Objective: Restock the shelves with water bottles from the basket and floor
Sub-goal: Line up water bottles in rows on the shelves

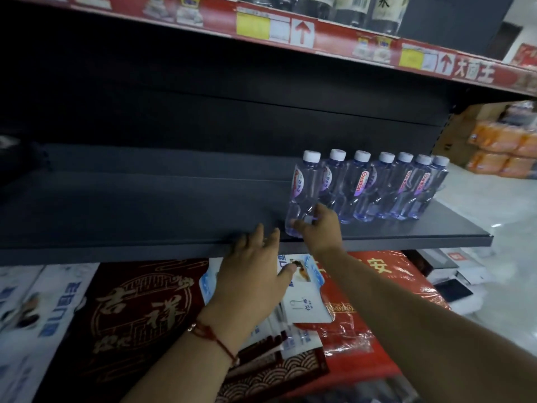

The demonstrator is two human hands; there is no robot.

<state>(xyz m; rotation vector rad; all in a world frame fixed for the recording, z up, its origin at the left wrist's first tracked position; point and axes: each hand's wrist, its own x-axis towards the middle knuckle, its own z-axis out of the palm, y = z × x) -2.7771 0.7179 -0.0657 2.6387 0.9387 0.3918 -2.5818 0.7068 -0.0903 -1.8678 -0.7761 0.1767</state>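
Note:
A dark shelf [145, 216] runs across the view at chest height. Several clear water bottles with white caps and purple labels stand in a row [386, 187] at its right end. My right hand [319, 228] grips the lower part of the leftmost bottle [305, 187], which stands upright near the shelf's front edge. My left hand [252, 274] hovers with fingers spread at the front lip of the shelf, just left of that bottle, holding nothing. No basket is in view.
The upper shelf [290, 33] has a red price strip and dark bottles [383, 10]. Below lie dark red gift boxes [139, 309], a red bag [372, 315] and white cartons [43, 301]. Orange packs [505, 149] are stacked on the pale floor at right.

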